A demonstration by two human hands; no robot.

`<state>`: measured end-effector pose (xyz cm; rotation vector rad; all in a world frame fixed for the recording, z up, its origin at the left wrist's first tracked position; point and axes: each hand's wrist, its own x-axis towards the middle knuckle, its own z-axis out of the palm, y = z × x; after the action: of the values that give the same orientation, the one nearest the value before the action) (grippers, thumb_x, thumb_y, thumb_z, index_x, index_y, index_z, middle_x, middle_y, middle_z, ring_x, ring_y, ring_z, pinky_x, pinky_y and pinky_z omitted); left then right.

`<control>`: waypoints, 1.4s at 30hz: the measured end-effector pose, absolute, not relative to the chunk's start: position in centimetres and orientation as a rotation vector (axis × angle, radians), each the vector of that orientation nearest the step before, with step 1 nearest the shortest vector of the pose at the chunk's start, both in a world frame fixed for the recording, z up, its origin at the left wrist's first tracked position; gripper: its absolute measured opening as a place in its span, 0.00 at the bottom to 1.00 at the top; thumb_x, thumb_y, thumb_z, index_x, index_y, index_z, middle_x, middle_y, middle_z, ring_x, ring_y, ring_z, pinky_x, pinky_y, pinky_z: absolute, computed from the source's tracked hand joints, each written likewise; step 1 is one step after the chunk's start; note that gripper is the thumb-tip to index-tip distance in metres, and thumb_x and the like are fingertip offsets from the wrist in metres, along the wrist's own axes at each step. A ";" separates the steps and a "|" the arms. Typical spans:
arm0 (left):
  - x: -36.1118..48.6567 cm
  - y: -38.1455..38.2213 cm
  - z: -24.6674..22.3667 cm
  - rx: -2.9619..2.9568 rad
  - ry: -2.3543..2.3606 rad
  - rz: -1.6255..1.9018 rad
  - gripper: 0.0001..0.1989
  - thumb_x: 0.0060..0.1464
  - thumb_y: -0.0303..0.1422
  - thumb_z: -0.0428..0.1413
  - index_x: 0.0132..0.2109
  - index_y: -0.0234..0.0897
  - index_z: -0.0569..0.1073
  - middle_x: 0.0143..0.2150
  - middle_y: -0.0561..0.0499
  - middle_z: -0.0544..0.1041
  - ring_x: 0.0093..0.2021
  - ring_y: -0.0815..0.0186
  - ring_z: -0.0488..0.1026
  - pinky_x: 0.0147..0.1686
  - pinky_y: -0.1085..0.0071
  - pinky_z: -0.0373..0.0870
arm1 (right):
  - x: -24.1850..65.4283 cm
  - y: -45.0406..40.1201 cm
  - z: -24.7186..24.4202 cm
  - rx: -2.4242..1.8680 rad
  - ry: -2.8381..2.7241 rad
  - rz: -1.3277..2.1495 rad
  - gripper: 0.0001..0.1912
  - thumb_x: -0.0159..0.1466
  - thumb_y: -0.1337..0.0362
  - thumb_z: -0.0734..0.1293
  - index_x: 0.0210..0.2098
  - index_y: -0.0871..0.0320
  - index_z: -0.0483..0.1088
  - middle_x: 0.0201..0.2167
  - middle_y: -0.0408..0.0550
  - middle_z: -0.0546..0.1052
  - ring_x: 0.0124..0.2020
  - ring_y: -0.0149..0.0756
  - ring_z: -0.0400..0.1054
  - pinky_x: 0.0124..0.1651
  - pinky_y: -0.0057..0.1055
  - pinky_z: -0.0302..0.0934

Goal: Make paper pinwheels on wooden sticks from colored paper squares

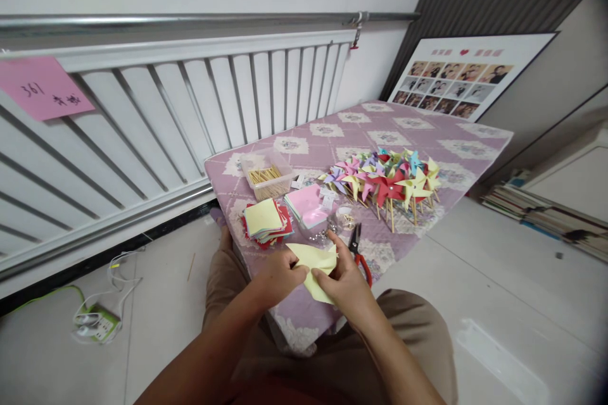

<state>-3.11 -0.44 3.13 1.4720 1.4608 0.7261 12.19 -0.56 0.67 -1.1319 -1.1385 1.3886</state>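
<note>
The two hands come together at the lower centre of the frame, both closed on one pale yellow sheet of paper [316,258]. The left hand [280,275] pinches it along its left side; the right hand [349,275] grips the right side, thumb pressed on the front, index finger pointing up past the top edge. So the paper sits right between them, bent and partly folded, over the near corner of the table [375,117]. Whether it touches the cloth below, I can't tell from here.

Just up and left of the left hand there's a stack of coloured squares [265,218], a yellow one on top, and above that a clear box [275,190] of thin wooden sticks. Straight above the paper, near the centre of the frame, lie some pink sheets [306,202]. A red-handled tool [365,269] rests just beside the right hand, its dark end pointing up. A little round container [346,218] stands above that hand, and farther to the upper right sprawls a crowd of bright pinwheels [389,186] on sticks.
</note>
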 end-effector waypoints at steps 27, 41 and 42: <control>0.1 -5.5 -1.1 0.779 1.204 1.341 0.05 0.50 0.33 0.58 0.35 0.38 0.71 0.31 0.54 0.71 0.31 0.69 0.66 0.33 0.73 0.62 | 10.4 -0.4 0.0 -1.144 -0.706 1.249 0.44 0.52 0.63 0.72 0.64 0.54 0.52 0.44 0.48 0.79 0.36 0.35 0.75 0.35 0.27 0.70; 2.5 -2.5 0.5 0.391 0.927 1.418 0.16 0.41 0.36 0.65 0.36 0.31 0.76 0.32 0.47 0.80 0.33 0.61 0.77 0.39 0.66 0.70 | 9.1 -1.7 0.6 -1.125 -0.710 1.231 0.42 0.56 0.64 0.70 0.65 0.55 0.48 0.44 0.49 0.79 0.39 0.39 0.76 0.42 0.33 0.72; 2.5 -2.4 0.3 0.406 0.948 1.419 0.15 0.42 0.36 0.64 0.37 0.31 0.76 0.32 0.47 0.80 0.33 0.61 0.77 0.38 0.67 0.69 | 9.1 -1.7 0.4 -1.118 -0.707 1.233 0.42 0.56 0.63 0.70 0.65 0.55 0.48 0.44 0.49 0.79 0.39 0.38 0.76 0.42 0.33 0.72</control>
<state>2.45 -2.44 0.25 0.4061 0.9480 1.4185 9.08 -1.69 0.43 -1.1178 -0.7067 1.2334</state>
